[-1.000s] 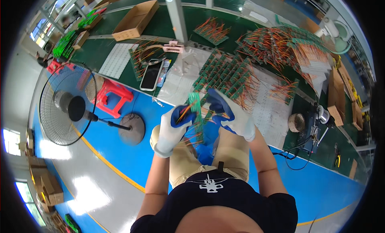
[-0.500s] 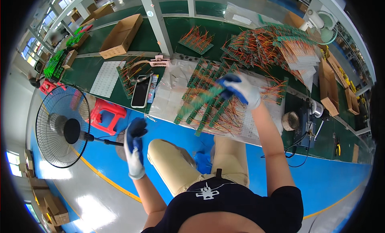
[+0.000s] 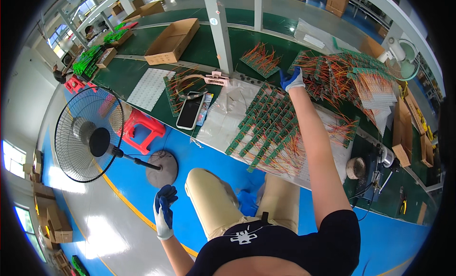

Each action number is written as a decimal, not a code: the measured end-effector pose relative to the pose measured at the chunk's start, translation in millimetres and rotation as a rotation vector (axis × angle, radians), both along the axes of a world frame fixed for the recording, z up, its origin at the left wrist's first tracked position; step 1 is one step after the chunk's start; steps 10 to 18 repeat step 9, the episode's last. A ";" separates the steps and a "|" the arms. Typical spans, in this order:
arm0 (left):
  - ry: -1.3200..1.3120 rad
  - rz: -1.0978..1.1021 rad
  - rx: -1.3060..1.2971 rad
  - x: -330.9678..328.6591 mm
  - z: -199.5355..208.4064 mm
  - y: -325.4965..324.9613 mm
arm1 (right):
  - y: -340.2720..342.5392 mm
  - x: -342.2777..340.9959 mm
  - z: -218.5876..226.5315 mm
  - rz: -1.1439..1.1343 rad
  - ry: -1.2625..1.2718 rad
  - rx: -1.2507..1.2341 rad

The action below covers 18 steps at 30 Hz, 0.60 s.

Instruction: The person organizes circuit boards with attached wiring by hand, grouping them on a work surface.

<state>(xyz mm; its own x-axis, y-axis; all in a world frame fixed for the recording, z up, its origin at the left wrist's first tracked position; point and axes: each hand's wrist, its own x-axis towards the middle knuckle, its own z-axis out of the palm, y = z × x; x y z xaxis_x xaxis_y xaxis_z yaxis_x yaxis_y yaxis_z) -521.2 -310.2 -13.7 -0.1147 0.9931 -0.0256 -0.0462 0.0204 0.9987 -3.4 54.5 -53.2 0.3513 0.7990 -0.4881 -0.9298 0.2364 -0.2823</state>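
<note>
My right hand (image 3: 291, 79), in a blue and white glove, reaches across the bench with its fingers apart and nothing visible in them. It is beside a heaped pile of green circuit boards with orange wires (image 3: 327, 78). A smaller wired board panel (image 3: 261, 60) lies just left of it. Below that arm, several narrow green circuit board strips (image 3: 260, 128) lie in slanted rows on a clear plastic sheet (image 3: 216, 126), orange wires trailing from them. My left hand (image 3: 165, 212), gloved alike, hangs open beside my knee, its fingers loosely bent.
Left of the strips lie a phone (image 3: 190, 112), a ring-shaped band (image 3: 190, 80) and a white perforated sheet (image 3: 146, 89). A cardboard tray (image 3: 172, 42) stands behind them. At right is a small bench device (image 3: 375, 174). A standing fan (image 3: 90, 133) and red stool (image 3: 142, 129) are left.
My right hand has moved away from the strips to the far pile; the blurred green strip it held is no longer in it. My left hand has dropped lower. The view has shifted.
</note>
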 end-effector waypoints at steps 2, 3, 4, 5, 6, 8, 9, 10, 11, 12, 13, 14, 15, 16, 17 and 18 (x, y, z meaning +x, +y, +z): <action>-0.021 0.011 -0.013 -5.2 -12.8 -4.1 | 9.1 0.4 -11.7 -0.060 0.009 0.049; -0.068 0.051 -0.056 -13.3 -18.1 -11.2 | 6.2 -19.6 -14.3 -0.112 -0.044 0.060; -0.117 0.089 -0.098 -19.6 -23.3 -16.5 | 5.8 -37.8 -13.9 -0.167 -0.098 0.072; -0.167 0.102 -0.102 -23.1 -27.2 -21.5 | 6.3 -48.7 -11.6 -0.142 -0.079 -0.042; -0.166 0.110 -0.098 -25.7 -31.2 -24.8 | 7.5 -56.8 -7.5 -0.134 -0.077 -0.039; -0.228 0.124 -0.092 -28.6 -33.3 -31.3 | 10.4 -71.0 -2.8 0.149 -0.181 0.085; -0.228 0.138 -0.090 -29.2 -31.4 -34.9 | 12.3 -78.9 -2.3 0.163 -0.180 0.086; -0.228 0.138 -0.090 -29.2 -31.4 -34.9 | 12.3 -78.9 -2.3 0.163 -0.180 0.086; -0.228 0.138 -0.090 -29.2 -31.4 -34.9 | 12.3 -78.9 -2.3 0.163 -0.180 0.086; -0.228 0.138 -0.090 -29.2 -31.4 -34.9 | 12.3 -78.9 -2.3 0.163 -0.180 0.086; -0.228 0.138 -0.090 -29.2 -31.4 -34.9 | 12.3 -78.9 -2.3 0.163 -0.180 0.086; -0.228 0.138 -0.090 -29.2 -31.4 -34.9 | 12.3 -78.9 -2.3 0.163 -0.180 0.086; -0.228 0.138 -0.090 -29.2 -31.4 -34.9 | 12.3 -78.9 -2.3 0.163 -0.180 0.086; -0.228 0.138 -0.090 -29.2 -31.4 -34.9 | 12.3 -78.9 -2.3 0.163 -0.180 0.086; -0.228 0.138 -0.090 -29.2 -31.4 -34.9 | 12.3 -78.9 -2.3 0.163 -0.180 0.086; -0.228 0.138 -0.090 -29.2 -31.4 -34.9 | 12.3 -78.9 -2.3 0.163 -0.180 0.086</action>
